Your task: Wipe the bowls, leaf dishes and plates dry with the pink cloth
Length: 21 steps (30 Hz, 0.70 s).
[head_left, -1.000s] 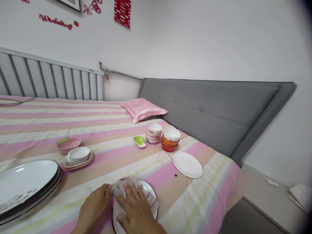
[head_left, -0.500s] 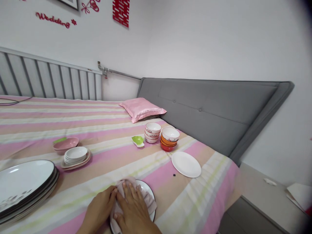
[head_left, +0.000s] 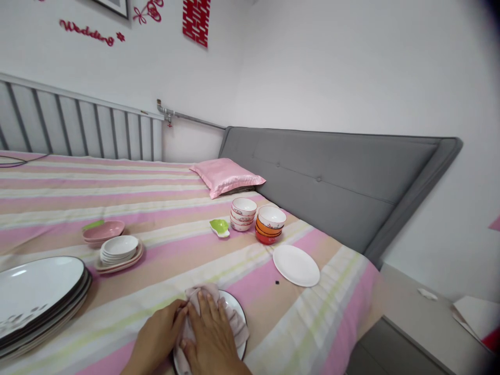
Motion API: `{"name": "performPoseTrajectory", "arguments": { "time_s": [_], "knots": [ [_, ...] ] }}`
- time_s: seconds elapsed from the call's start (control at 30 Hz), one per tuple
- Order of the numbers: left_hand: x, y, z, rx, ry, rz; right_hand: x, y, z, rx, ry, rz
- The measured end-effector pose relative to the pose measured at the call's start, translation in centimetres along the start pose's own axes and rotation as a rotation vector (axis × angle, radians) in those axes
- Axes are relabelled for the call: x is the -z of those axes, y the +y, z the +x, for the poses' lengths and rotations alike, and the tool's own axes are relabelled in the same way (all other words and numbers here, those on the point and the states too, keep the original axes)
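Note:
A white plate with a dark rim (head_left: 234,302) lies on the bed at the bottom middle, largely covered by a pale pink cloth (head_left: 237,324). My right hand (head_left: 213,333) lies flat on the cloth, fingers stretched, pressing it onto the plate. At the plate's left side, my left hand (head_left: 162,330) is closed with its fingers bent at the cloth's edge. Its fingertips are partly hidden, so whether it also grips the rim I cannot tell.
Stacked large plates (head_left: 42,286) stand at left, near small white dishes (head_left: 120,246) and pink dishes (head_left: 109,229). Farther off are a green leaf-shaped dish (head_left: 220,227), patterned bowls (head_left: 242,213), coloured bowls (head_left: 269,226) and a white oval plate (head_left: 296,265). A grey headboard (head_left: 324,182) borders the bed.
The view has shifted slightly. Both hands stay on the cloth and plate in nearly the same pose; the dishes around them have not moved on the bed.

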<state>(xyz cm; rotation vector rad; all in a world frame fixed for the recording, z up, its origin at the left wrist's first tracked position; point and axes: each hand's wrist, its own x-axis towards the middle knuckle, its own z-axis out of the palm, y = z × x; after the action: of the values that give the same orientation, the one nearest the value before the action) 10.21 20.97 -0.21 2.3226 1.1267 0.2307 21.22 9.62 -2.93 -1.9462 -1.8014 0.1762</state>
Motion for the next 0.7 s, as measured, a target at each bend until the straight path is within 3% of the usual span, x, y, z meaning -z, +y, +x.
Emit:
{"name": "performPoseTrajectory", "arguments": {
  "time_s": [0.23, 0.43, 0.57, 0.7],
  "knots": [
    [-0.2, -0.3, 0.1, 0.001, -0.035, 0.018, 0.1, -0.3, 0.7, -0.132, 0.037, -0.039],
    [-0.2, -0.3, -0.1, 0.016, -0.037, 0.025, 1.4, 0.2, 0.8, -0.27, 0.028, -0.036],
    [-0.1, -0.1, -0.2, 0.015, -0.014, 0.02, 1.8, 1.6, -0.6, -0.341, 0.068, -0.078],
    [-0.2, -0.1, -0.1, 0.024, -0.014, 0.037, 0.5, 3.2, -3.1, -0.336, 0.058, -0.056]
  ]
}}
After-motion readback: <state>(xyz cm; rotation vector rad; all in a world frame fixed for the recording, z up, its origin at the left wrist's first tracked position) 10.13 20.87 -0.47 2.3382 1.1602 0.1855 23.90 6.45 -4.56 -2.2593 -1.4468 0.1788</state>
